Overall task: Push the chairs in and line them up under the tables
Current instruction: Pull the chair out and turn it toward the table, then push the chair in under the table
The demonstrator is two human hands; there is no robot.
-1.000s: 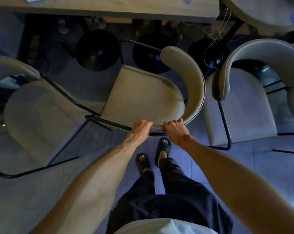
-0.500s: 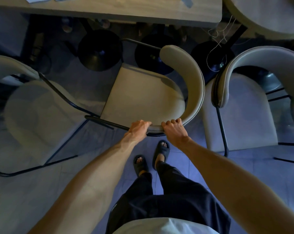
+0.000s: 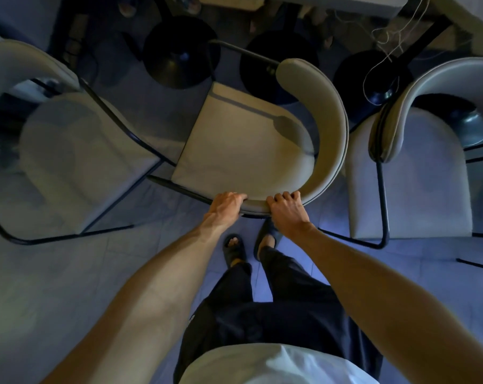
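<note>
A beige padded chair (image 3: 243, 151) with a curved backrest and black metal frame stands in the middle, turned at an angle, its front toward the table (image 3: 345, 2) at the top edge. My left hand (image 3: 225, 207) and my right hand (image 3: 286, 210) both grip the near curve of its backrest, a hand's width apart. A second beige chair (image 3: 76, 162) stands to the left, and a third chair (image 3: 412, 173) stands to the right, close beside the middle chair's backrest.
Black round table bases (image 3: 179, 51) stand on the tiled floor under the table, beyond the chairs. A loose white cord (image 3: 384, 48) hangs near the right base. My sandalled feet (image 3: 236, 249) are just behind the middle chair. Open floor lies at the lower left.
The view has shifted forward: the table edge has slid to the top of the frame and the chairs sit lower. Both hands keep the same grip on the backrest.
</note>
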